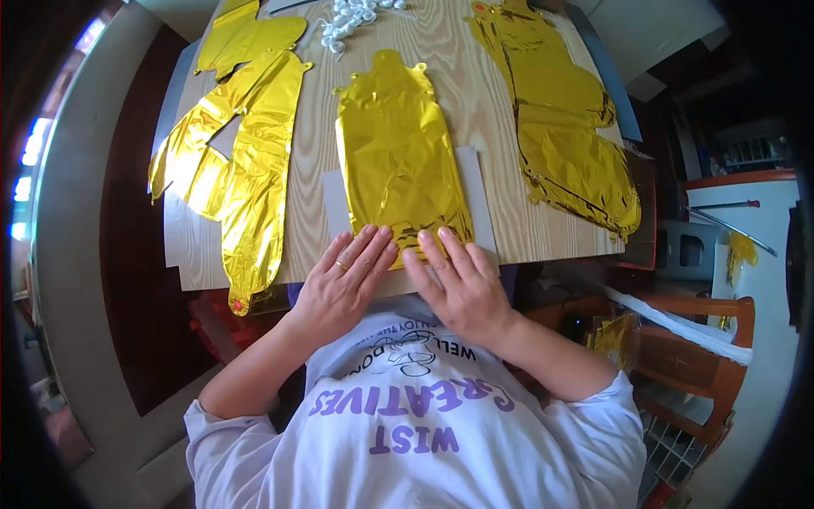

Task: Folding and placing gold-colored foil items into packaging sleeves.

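Note:
A flat gold foil balloon (394, 144) lies lengthwise in front of me, over a pale sheet (477, 199) whose sides show past it. My left hand (343, 276) rests palm down on the balloon's near end, fingers stretched and close together, a ring on one finger. Beside it, my right hand (458, 280) lies flat on the same end, its fingers slightly spread. Neither hand grips anything. Small creases run across the foil by the fingertips. What lies under the palms is hidden.
Another gold foil balloon (263, 161) lies at the left, its near tip over the table's edge. More gold foil balloons (560, 110) lie at the right and far left (254, 38). White curled ribbons (348, 21) sit at the back of the wooden table (475, 110). A wooden chair (691, 339) stands right.

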{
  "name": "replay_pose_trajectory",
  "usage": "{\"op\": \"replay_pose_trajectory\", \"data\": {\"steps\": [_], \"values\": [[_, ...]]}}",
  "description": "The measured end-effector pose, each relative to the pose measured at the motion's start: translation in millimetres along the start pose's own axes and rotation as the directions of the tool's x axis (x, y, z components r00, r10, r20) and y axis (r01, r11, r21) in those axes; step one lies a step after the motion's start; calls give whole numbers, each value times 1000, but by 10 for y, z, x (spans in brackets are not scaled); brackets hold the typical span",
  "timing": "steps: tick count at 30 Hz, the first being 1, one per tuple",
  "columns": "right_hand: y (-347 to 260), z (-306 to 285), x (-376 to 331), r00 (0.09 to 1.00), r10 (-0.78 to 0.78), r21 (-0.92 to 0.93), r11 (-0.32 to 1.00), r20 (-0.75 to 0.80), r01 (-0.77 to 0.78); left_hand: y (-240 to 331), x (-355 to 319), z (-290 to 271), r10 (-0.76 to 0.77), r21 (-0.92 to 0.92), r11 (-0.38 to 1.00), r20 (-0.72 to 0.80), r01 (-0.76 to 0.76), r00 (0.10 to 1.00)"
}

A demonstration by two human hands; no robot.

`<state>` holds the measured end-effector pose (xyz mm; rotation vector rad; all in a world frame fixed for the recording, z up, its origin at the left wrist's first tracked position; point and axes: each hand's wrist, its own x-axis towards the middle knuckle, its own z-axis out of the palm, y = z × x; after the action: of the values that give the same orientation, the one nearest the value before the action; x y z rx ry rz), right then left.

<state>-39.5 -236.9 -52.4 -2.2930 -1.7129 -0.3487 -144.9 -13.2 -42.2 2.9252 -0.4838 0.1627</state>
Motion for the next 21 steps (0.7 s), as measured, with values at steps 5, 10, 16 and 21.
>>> {"op": "replay_pose_trajectory", "data": {"steps": [5,10,16,21], "values": [[23,-111,-91,999,-18,50,999,-29,20,2,-94,52,19,-126,992,-92,-31,996],[-258,-606,-154,974,118,163,975,193,-150,201,-352,21,25,-189,981,-76,-39,997],[-15,-630,-591,466,797,510,238,384,-827,265,-410,9,60,-143,988,-25,-63,998],[-30,-199,-539,487,480,683,-543,730,-488,213,-327,15,138,-113,984,-6,-137,990]]}}
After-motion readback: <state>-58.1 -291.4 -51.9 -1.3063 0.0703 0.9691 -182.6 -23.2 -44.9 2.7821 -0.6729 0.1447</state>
